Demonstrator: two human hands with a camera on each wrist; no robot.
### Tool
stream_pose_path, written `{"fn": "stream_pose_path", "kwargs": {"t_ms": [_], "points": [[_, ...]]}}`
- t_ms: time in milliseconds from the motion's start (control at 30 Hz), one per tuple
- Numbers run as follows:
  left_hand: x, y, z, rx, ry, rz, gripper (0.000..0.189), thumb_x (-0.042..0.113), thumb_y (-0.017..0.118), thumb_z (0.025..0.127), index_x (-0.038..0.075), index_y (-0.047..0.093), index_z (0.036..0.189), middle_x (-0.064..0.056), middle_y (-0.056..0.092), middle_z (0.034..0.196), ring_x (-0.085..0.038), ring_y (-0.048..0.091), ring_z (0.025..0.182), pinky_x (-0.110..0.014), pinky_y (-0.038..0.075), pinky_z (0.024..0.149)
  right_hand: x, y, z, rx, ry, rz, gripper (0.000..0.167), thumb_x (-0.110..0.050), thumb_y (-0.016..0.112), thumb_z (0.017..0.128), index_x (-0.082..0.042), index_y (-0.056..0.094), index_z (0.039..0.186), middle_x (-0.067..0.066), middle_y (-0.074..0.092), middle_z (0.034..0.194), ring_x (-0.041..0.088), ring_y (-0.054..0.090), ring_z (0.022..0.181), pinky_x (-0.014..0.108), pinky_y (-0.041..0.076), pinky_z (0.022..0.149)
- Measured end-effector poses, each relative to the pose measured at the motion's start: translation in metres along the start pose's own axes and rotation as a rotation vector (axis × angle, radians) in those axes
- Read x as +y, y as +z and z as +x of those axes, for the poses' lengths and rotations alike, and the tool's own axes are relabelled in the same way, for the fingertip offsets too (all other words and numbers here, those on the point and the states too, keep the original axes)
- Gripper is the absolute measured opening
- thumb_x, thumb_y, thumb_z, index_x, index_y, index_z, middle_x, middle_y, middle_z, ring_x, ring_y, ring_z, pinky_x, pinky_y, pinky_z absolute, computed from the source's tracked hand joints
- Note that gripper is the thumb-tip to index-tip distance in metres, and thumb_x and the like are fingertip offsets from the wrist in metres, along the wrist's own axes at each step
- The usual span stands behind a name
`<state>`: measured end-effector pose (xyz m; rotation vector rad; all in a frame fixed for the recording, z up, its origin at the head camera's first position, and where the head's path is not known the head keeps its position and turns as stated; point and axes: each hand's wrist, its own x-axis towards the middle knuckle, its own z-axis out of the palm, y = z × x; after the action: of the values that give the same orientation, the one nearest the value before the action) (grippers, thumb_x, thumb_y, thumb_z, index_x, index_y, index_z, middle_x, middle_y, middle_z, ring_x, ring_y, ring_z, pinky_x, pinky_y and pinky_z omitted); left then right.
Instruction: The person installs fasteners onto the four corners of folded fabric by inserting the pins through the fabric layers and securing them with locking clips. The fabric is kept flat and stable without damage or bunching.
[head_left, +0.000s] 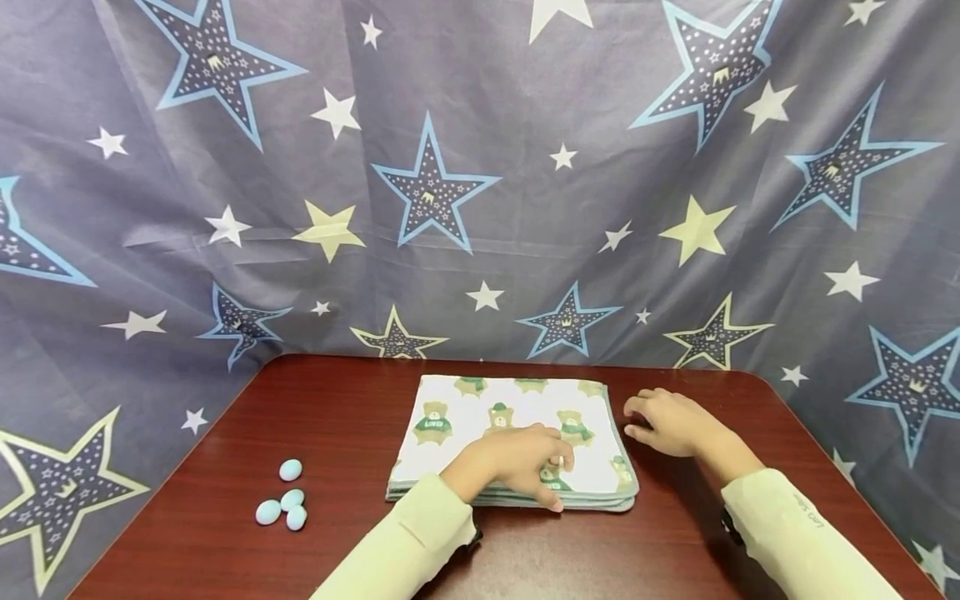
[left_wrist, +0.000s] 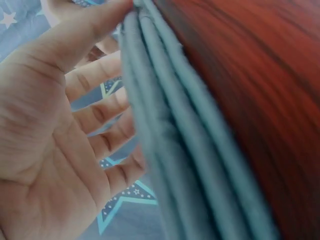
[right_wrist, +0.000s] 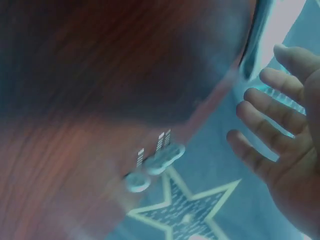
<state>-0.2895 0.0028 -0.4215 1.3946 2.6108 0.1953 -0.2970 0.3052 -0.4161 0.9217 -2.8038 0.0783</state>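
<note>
A folded cloth (head_left: 487,479) with a white bear print and pale green edges lies flat in the middle of the table. Over its front part is my left hand (head_left: 521,458), fingers spread and loosely bent, the thumb by the front edge. The left wrist view shows that palm (left_wrist: 40,150) beside the stacked green layers (left_wrist: 170,125); whether the fingertips touch the cloth I cannot tell. Just off the cloth's right side, my right hand (head_left: 667,422) hovers near the table with nothing in it. Its fingers (right_wrist: 270,110) are apart and slightly bent in the right wrist view.
Several small pale blue egg-shaped pieces (head_left: 291,470) lie on the left of the dark red wooden table (head_left: 337,417). A grey curtain (head_left: 480,275) with stars hangs behind the table's far edge and along its sides.
</note>
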Motion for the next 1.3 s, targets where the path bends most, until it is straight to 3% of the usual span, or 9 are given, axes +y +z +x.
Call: {"fn": "stream_pose_path", "kwargs": {"t_ms": [200, 367, 567, 633, 800, 1033, 1300], "points": [[0.005, -0.004, 0.007, -0.014, 0.067, -0.046, 0.035, 0.042, 0.087, 0.081, 0.024, 0.069, 0.105, 0.012, 0.059, 0.095, -0.001, 0.054, 0.088, -0.018, 0.046, 0.077, 0.027, -0.005, -0.007, -0.050, 0.151, 0.028, 0.015, -0.024, 0.071, 0.095, -0.011, 0.070, 0.104, 0.005, 0.067, 0.099, 0.030, 0.066, 0.094, 0.052, 0.053, 0.081], [0.010, 0.000, 0.010, -0.022, 0.153, 0.008, 0.024, 0.036, 0.086, 0.082, 0.024, 0.072, 0.097, 0.015, 0.060, 0.087, 0.003, 0.054, 0.082, -0.013, 0.044, 0.075, 0.043, -0.006, -0.013, -0.112, 0.272, 0.033, 0.017, -0.026, 0.071, 0.094, -0.011, 0.066, 0.099, 0.005, 0.065, 0.090, 0.025, 0.063, 0.083, 0.050, 0.052, 0.074], [0.013, -0.002, 0.012, -0.012, 0.162, 0.043, 0.015, 0.029, 0.082, 0.084, 0.024, 0.075, 0.097, 0.017, 0.063, 0.084, 0.006, 0.056, 0.080, -0.011, 0.045, 0.074, 0.054, -0.002, -0.016, -0.171, 0.401, 0.081, 0.016, -0.026, 0.066, 0.098, -0.011, 0.062, 0.095, 0.005, 0.061, 0.084, 0.022, 0.058, 0.076, 0.047, 0.048, 0.068], [0.013, -0.002, 0.012, -0.001, 0.181, 0.033, 0.006, 0.022, 0.078, 0.086, 0.023, 0.072, 0.087, 0.016, 0.057, 0.075, 0.005, 0.049, 0.071, -0.011, 0.040, 0.068, 0.057, -0.002, -0.017, -0.191, 0.442, 0.098, 0.019, -0.027, 0.065, 0.099, -0.009, 0.065, 0.100, 0.008, 0.066, 0.090, 0.026, 0.062, 0.081, 0.050, 0.050, 0.070], [0.012, 0.000, 0.015, 0.038, 0.217, 0.016, 0.023, 0.008, 0.069, 0.086, 0.021, 0.056, 0.071, 0.010, 0.038, 0.061, -0.002, 0.030, 0.059, -0.017, 0.027, 0.058, 0.061, -0.003, -0.020, -0.248, 0.533, 0.102, 0.032, -0.031, 0.062, 0.100, -0.004, 0.068, 0.115, 0.020, 0.069, 0.108, 0.040, 0.066, 0.095, 0.059, 0.051, 0.076], [0.009, -0.001, 0.015, 0.050, 0.167, -0.014, 0.010, 0.013, 0.074, 0.091, 0.022, 0.072, 0.087, 0.016, 0.056, 0.072, 0.004, 0.048, 0.068, -0.012, 0.040, 0.066, 0.063, -0.003, -0.019, -0.271, 0.554, 0.114, 0.021, -0.024, 0.060, 0.101, -0.013, 0.065, 0.084, 0.007, 0.061, 0.080, 0.027, 0.058, 0.071, 0.048, 0.046, 0.064], [0.007, 0.000, 0.012, 0.031, 0.112, -0.075, 0.004, 0.015, 0.074, 0.095, 0.019, 0.073, 0.096, 0.014, 0.063, 0.081, 0.002, 0.054, 0.075, -0.013, 0.045, 0.072, 0.063, 0.000, -0.022, -0.223, 0.535, 0.119, 0.023, -0.006, 0.066, 0.092, -0.014, 0.053, 0.074, 0.012, 0.061, 0.085, 0.029, 0.058, 0.071, 0.048, 0.046, 0.060]]}}
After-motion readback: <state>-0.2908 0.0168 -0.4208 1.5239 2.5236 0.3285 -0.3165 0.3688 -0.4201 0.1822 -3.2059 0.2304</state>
